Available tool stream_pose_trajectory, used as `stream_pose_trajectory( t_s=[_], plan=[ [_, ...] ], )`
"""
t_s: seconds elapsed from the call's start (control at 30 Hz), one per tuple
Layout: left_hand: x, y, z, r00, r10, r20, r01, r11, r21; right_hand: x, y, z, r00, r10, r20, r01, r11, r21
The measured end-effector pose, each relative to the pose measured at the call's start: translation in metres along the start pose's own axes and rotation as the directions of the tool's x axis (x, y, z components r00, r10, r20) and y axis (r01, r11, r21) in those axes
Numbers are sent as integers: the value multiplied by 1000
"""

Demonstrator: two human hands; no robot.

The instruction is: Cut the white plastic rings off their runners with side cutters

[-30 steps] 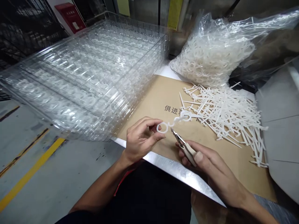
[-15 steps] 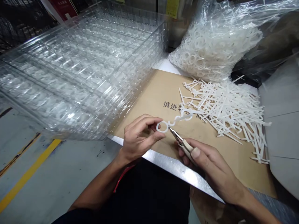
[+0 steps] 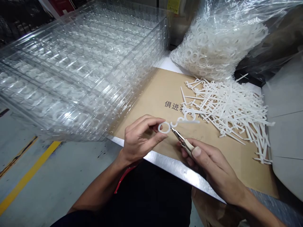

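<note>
My left hand (image 3: 140, 138) pinches a white plastic ring (image 3: 164, 132) between thumb and fingers, at its left side. My right hand (image 3: 211, 164) is wrapped round a pair of nippers (image 3: 188, 145) with pale handles. Their metal tips sit at the ring's right edge, and the jaws look nearly closed. Just past the tips is a white plastic sprue (image 3: 191, 122) with curled hooks, and another ring (image 3: 187, 119) shows beside it. Whether the sprue still joins the held ring I cannot tell.
Brown cardboard (image 3: 146, 97) with printed characters covers the table, edged by a metal strip (image 3: 184, 173). A heap of white sprues (image 3: 232, 107) lies right. Behind it stands a clear bag of white rings (image 3: 210, 50). Stacked clear plastic trays (image 3: 78, 72) fill the left.
The sprue beyond the nippers has swung from a slant to nearly level, with its end further right. Both hands have stayed almost in place.
</note>
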State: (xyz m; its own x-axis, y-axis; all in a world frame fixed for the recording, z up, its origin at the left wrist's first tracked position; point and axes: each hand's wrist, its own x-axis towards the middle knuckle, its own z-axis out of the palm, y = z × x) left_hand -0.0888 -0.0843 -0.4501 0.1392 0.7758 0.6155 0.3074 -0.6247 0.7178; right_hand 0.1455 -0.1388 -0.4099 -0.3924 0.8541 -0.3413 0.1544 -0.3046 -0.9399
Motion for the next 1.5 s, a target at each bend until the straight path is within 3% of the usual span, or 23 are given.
stream_pose_trajectory(
  t_s=[1.1,1.5],
  plan=[
    [2,1,0,999,29,44,-31,999,39,-1,1,2,1000,7,-9,-8,995,-95],
    [0,-8,0,998,-17,53,20,999,-45,5,7,6,1000,5,-14,-7,988,-157]
  ],
)
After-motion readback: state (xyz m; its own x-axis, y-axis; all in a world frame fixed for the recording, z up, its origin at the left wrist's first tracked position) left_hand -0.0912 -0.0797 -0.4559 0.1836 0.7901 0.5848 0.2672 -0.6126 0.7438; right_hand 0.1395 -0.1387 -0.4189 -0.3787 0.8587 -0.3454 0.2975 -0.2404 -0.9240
